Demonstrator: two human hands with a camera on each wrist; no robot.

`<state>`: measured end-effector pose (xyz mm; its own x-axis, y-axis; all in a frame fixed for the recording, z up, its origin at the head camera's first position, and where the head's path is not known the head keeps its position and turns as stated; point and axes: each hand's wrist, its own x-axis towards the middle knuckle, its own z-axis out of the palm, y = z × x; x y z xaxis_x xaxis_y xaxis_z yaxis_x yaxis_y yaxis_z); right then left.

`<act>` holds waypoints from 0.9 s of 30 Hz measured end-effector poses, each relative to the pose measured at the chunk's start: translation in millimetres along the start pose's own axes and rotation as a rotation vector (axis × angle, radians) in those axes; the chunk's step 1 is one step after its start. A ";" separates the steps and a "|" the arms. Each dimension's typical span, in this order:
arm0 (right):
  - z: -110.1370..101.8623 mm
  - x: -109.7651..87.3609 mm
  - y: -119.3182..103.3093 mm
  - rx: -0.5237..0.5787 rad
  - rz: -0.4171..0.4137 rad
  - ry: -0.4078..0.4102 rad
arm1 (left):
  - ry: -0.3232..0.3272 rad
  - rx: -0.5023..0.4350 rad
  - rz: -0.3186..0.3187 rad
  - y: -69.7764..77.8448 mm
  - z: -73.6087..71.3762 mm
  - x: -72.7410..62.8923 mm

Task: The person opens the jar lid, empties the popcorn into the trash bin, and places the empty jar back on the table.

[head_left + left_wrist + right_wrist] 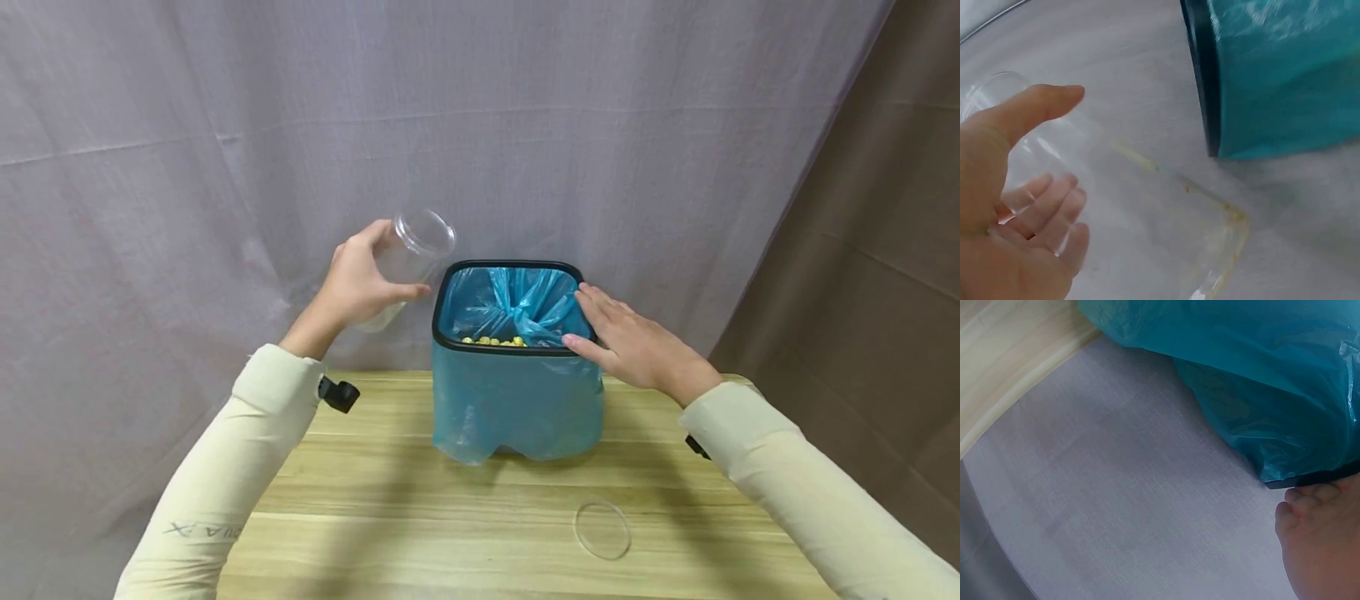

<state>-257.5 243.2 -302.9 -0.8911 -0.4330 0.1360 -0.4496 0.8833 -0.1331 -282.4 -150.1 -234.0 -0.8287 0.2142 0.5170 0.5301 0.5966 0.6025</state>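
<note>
My left hand (358, 279) grips a clear plastic jar (411, 258) to the left of the bin, fingers behind it and thumb in front. The jar leans, its round mouth up and to the right. Yellowish residue clings near its base in the left wrist view, where the jar (1166, 231) looks otherwise bare. A bin lined with a blue bag (517, 400) stands on the table. Its black rim (487, 347) surrounds a twisted knot of bag and several small yellow pieces (495, 342). With extended fingers, my right hand (637, 337) rests on the rim's right side.
On the wooden table (375, 500), in front of the bin, lies a thin clear round lid or ring (629, 533). Grey curtain cloth (525, 150) hangs right behind the table. Darker brown cloth (862, 275) hangs at the right.
</note>
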 end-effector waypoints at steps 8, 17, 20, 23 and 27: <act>3.8 4.3 -0.4 0.004 -0.012 0.004 | -0.028 -0.347 -0.137 -37.9 6.1 -39.8; 4.0 5.3 -1.4 0.007 -0.019 0.009 | 0.034 -0.479 -0.275 -82.8 29.1 -93.1; 4.1 4.7 -1.3 0.011 -0.015 0.004 | 0.068 -0.528 -0.340 -96.3 45.4 -115.0; 4.7 4.8 -1.3 0.011 -0.015 0.004 | 0.084 -0.585 -0.399 -109.6 63.2 -136.2; 5.7 4.7 -2.1 0.017 -0.015 0.005 | 0.125 -0.627 -0.432 -124.8 84.6 -159.8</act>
<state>-261.1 238.3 -307.5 -0.8839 -0.4452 0.1434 -0.4640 0.8735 -0.1477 -231.3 -193.4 -443.2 -0.9786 -0.0490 0.2000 0.1976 0.0501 0.9790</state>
